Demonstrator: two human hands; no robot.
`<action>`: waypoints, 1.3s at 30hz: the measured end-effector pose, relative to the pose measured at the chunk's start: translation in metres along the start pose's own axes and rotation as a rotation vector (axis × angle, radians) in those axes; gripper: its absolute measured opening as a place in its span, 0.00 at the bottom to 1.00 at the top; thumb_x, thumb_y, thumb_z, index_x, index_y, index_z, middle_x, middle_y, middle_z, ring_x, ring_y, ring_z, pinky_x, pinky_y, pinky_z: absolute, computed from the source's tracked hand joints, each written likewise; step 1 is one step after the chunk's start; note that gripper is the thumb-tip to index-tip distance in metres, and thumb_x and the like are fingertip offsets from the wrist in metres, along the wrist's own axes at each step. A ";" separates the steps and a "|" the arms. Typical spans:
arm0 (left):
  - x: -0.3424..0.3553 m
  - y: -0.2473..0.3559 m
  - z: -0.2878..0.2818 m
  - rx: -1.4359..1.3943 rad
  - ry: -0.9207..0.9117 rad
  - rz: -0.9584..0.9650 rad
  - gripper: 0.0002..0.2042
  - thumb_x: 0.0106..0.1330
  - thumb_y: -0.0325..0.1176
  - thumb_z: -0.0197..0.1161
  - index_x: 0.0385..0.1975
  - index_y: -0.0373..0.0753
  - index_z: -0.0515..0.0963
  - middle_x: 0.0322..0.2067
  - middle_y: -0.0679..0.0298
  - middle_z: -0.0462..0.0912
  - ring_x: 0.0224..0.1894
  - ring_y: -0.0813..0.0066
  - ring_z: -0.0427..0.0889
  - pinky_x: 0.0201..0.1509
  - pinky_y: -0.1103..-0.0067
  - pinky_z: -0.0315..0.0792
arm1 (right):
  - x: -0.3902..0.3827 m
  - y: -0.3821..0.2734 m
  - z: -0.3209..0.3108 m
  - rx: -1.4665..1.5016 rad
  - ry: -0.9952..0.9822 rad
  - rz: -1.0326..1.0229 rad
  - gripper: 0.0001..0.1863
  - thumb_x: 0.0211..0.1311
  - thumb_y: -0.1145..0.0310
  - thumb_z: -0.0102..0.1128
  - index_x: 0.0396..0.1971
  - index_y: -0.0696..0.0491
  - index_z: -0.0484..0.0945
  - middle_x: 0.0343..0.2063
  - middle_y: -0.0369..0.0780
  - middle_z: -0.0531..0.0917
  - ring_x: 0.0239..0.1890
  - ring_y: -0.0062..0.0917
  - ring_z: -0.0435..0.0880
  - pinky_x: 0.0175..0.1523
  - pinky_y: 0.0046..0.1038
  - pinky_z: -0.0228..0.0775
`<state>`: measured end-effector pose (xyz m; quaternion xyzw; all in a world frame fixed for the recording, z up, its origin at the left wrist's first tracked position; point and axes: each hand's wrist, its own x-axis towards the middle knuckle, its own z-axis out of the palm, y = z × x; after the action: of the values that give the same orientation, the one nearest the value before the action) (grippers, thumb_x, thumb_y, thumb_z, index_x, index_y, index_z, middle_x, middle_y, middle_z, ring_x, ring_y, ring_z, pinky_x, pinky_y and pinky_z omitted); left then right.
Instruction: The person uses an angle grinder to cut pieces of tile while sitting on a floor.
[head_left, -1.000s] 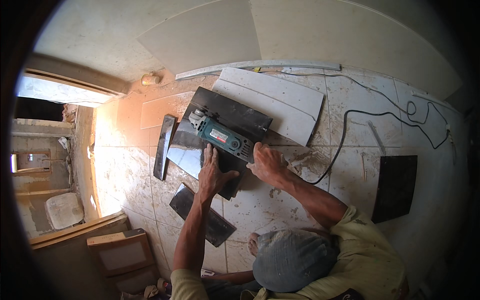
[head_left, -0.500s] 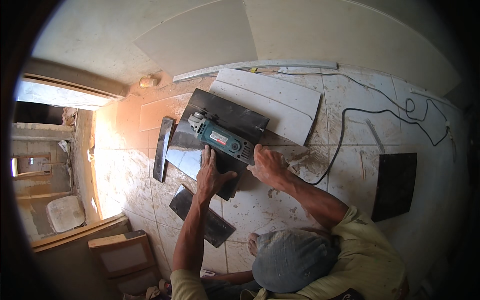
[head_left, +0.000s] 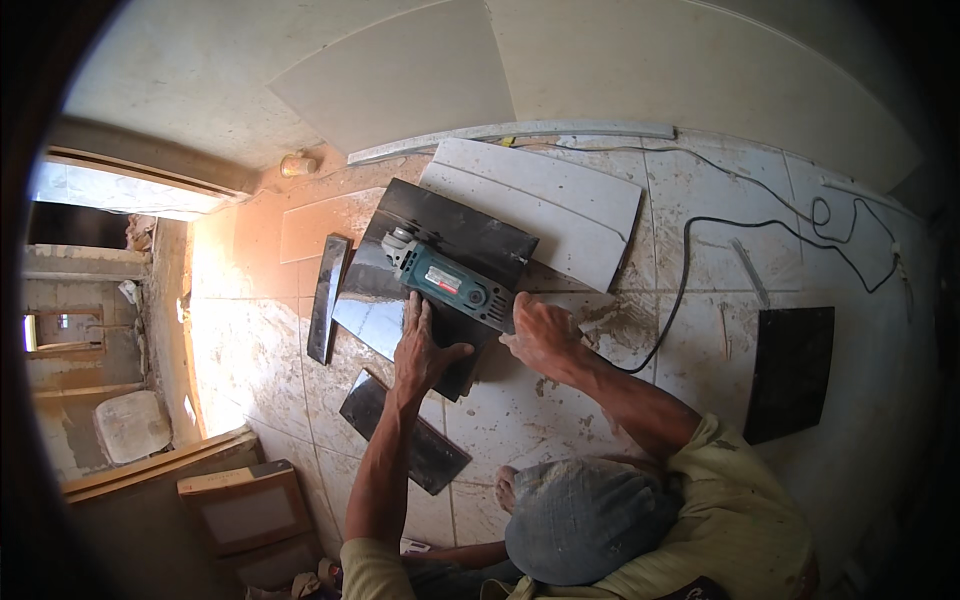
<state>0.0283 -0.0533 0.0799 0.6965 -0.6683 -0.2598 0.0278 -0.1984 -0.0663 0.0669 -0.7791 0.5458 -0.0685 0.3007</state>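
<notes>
A teal-and-grey angle grinder (head_left: 450,278) lies across a glossy black tile (head_left: 455,228) on the dusty floor, its disc end pointing up-left. My right hand (head_left: 540,335) grips the grinder's rear end, where a black cord (head_left: 685,270) leaves it. My left hand (head_left: 420,352) presses flat on the black tile just below the grinder, fingers spread. My forearms reach up from the lower edge of the view.
A white tile (head_left: 560,195) lies under the black tile's far corner. Narrow black strips lie at the left (head_left: 328,295) and below (head_left: 405,430). Another black tile (head_left: 790,370) sits to the right. A cardboard box (head_left: 245,505) stands at lower left, and a pale wall runs along the top.
Both hands and the grinder stay in nearly the same place on the black tile; only the view has shifted a little.
</notes>
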 end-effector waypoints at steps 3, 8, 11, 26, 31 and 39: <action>-0.001 -0.004 0.004 0.006 0.029 0.010 0.54 0.42 0.46 0.80 0.65 0.19 0.57 0.72 0.40 0.48 0.75 0.52 0.48 0.75 0.71 0.54 | 0.001 0.001 0.001 0.001 -0.026 0.027 0.33 0.56 0.55 0.69 0.48 0.68 0.68 0.32 0.47 0.82 0.34 0.35 0.87 0.34 0.34 0.81; -0.001 -0.008 0.008 -0.044 0.059 0.015 0.53 0.42 0.43 0.80 0.64 0.18 0.58 0.71 0.39 0.48 0.75 0.52 0.48 0.75 0.71 0.53 | 0.000 0.003 0.004 -0.018 -0.047 0.029 0.34 0.56 0.55 0.69 0.49 0.69 0.67 0.32 0.47 0.82 0.35 0.35 0.86 0.35 0.38 0.80; -0.002 -0.005 0.008 -0.053 0.059 0.007 0.52 0.41 0.41 0.81 0.64 0.18 0.59 0.71 0.38 0.49 0.75 0.51 0.48 0.75 0.71 0.52 | 0.000 0.003 0.003 -0.011 -0.047 0.034 0.33 0.56 0.56 0.69 0.48 0.68 0.67 0.32 0.47 0.82 0.35 0.36 0.86 0.35 0.38 0.80; -0.004 -0.006 0.009 -0.082 0.074 -0.013 0.51 0.42 0.41 0.80 0.63 0.17 0.60 0.71 0.38 0.49 0.75 0.49 0.47 0.76 0.70 0.49 | -0.009 0.012 0.008 0.079 0.055 0.018 0.27 0.50 0.60 0.74 0.37 0.64 0.69 0.28 0.53 0.81 0.31 0.46 0.85 0.35 0.40 0.77; -0.005 -0.006 0.009 -0.102 0.078 -0.029 0.51 0.42 0.41 0.81 0.63 0.17 0.59 0.71 0.38 0.48 0.75 0.49 0.47 0.76 0.70 0.49 | -0.012 0.014 0.009 0.105 0.084 0.026 0.27 0.49 0.60 0.75 0.36 0.63 0.69 0.28 0.53 0.81 0.30 0.46 0.85 0.35 0.41 0.78; -0.004 -0.005 0.010 -0.105 0.080 -0.021 0.51 0.42 0.41 0.81 0.63 0.17 0.59 0.71 0.38 0.49 0.75 0.50 0.48 0.76 0.71 0.51 | -0.017 0.014 0.007 0.074 0.060 0.046 0.26 0.48 0.59 0.75 0.34 0.62 0.69 0.28 0.52 0.80 0.30 0.44 0.86 0.34 0.42 0.77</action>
<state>0.0293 -0.0458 0.0705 0.7107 -0.6450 -0.2666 0.0881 -0.2133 -0.0516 0.0570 -0.7524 0.5693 -0.1050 0.3144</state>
